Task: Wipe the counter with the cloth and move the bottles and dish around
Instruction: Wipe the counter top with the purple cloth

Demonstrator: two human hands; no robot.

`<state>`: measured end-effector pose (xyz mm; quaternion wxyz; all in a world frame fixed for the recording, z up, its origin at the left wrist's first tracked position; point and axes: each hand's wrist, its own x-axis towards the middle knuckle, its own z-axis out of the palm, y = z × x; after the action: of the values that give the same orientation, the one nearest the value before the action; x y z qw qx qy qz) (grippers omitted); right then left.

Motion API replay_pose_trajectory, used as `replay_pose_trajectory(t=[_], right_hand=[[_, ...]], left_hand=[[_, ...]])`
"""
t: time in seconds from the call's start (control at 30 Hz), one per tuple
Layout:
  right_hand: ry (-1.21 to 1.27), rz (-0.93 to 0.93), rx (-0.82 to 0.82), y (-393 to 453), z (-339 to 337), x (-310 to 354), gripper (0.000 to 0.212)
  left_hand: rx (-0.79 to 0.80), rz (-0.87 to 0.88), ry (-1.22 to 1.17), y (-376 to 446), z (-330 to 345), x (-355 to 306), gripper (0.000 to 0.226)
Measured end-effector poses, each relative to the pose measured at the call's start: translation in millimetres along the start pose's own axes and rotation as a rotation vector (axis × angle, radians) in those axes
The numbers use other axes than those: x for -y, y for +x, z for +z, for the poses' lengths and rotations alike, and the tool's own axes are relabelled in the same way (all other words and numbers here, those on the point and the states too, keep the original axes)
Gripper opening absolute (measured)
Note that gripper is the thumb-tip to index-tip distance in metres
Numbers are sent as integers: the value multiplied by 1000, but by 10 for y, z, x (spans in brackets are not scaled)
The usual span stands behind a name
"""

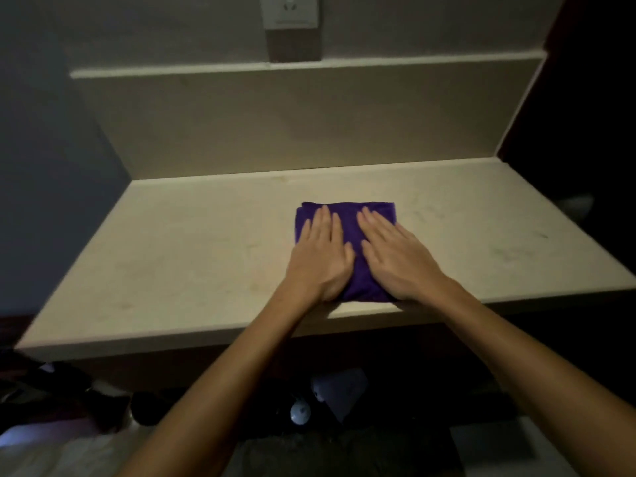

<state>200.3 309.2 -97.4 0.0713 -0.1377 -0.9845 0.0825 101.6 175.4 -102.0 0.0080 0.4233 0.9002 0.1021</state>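
Note:
A folded purple cloth (349,222) lies on the pale stone counter (179,256), just right of the middle and reaching almost to the front edge. My left hand (321,254) presses flat on the cloth's left half, fingers stretched forward. My right hand (395,256) lies flat on its right half, fingers together and angled slightly left. Neither hand grips the cloth; both palms rest on top of it. No bottles or dish are in view.
A tall backsplash panel (292,122) rises behind the counter, with a ledge and a wall socket (290,10) above. A blue wall (41,166) closes the left side. Dark clutter, a bag and a small round white object (300,413) sit under the counter.

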Motion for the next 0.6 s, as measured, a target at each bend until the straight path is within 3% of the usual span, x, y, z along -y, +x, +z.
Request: replay_pose_trajectory(t=[0.17,0.33,0.6], right_hand=[[0,182,20,-506,-310,-1233,60],[-21,227,21,-794,-509,-2124,83],[-51,208,56,-867,-675,-2788,58]], left_hand=[[32,166,-71,529,289,-1268,69],[69,220,-76,820,471,-2139,70],[10,142,-111,998,645,-2786,71]])
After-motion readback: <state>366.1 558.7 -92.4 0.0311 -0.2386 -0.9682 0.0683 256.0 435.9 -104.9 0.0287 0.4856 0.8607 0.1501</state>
